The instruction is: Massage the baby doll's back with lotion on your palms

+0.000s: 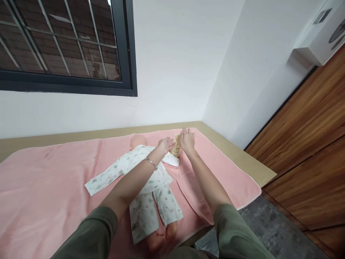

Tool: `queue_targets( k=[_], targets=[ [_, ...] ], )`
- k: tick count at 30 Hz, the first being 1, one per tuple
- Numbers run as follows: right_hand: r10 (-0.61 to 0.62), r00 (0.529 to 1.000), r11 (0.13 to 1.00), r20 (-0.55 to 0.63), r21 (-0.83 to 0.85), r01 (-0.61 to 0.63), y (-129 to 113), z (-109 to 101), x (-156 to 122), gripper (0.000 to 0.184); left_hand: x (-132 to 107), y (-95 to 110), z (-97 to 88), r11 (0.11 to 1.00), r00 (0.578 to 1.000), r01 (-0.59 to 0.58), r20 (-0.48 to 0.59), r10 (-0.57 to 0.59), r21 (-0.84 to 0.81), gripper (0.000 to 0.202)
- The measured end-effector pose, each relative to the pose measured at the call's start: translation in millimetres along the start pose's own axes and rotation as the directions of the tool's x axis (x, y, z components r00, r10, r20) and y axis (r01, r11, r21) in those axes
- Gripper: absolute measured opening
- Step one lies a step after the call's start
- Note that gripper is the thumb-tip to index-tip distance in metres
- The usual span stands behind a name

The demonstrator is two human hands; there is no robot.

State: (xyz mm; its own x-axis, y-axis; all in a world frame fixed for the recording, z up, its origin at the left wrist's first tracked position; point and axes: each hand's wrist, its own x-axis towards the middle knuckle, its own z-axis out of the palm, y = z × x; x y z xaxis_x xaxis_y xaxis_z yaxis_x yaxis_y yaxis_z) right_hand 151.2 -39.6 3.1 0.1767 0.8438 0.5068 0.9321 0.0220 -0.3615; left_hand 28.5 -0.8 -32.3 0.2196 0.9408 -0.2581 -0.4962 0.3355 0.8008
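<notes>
A baby doll lies on a pink blanket (pixel 61 169), wearing a white printed top (pixel 144 187) and matching trousers (pixel 168 205). Its bare head (pixel 138 140) points to the wall and its feet (pixel 171 230) towards me. Beside the doll's sleeve stands a pale yellow see-through bottle (pixel 176 146) with small print. My left hand (pixel 166 144), palm up and fingers stretched, is just left of the bottle, over the doll's sleeve. On the bottle's right, near its top, my right hand (pixel 187 139) has its fingers spread and slightly bent; whether it touches the bottle I cannot tell.
The blanket covers most of a wooden table, whose bare edge (pixel 242 158) shows at the back and right. Behind stands a white wall (pixel 172 72) with a barred window (pixel 67 39). Wooden panels (pixel 309 144) and a white box-shaped device (pixel 323 32) are at the right.
</notes>
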Motion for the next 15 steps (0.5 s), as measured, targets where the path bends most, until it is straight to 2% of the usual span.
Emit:
queue_targets(
  k=[3,8,12,15],
  targets=[
    [-0.078,0.994,0.997,0.075,-0.019,0.08,-6.5,16.4,4.1,0.053,12.6,3.7,9.0,0.988,0.995,0.098,0.042,-0.094,-0.123,0.047],
    [-0.122,0.987,0.992,0.099,-0.013,0.124,-7.5,32.7,-0.6,0.053,14.1,8.4,8.3,0.948,0.979,0.195,0.109,-0.173,-0.25,0.048],
    [-0.118,0.988,0.993,0.097,0.021,0.117,-4.6,33.4,-0.6,0.056,7.2,7.1,0.9,0.922,0.964,0.254,0.156,-0.216,-0.293,0.045],
    [-0.086,0.991,0.995,0.104,0.053,0.081,-6.0,27.2,3.4,0.057,-5.9,9.7,-12.1,0.909,0.954,0.283,0.187,-0.234,-0.307,0.042]
  ],
)
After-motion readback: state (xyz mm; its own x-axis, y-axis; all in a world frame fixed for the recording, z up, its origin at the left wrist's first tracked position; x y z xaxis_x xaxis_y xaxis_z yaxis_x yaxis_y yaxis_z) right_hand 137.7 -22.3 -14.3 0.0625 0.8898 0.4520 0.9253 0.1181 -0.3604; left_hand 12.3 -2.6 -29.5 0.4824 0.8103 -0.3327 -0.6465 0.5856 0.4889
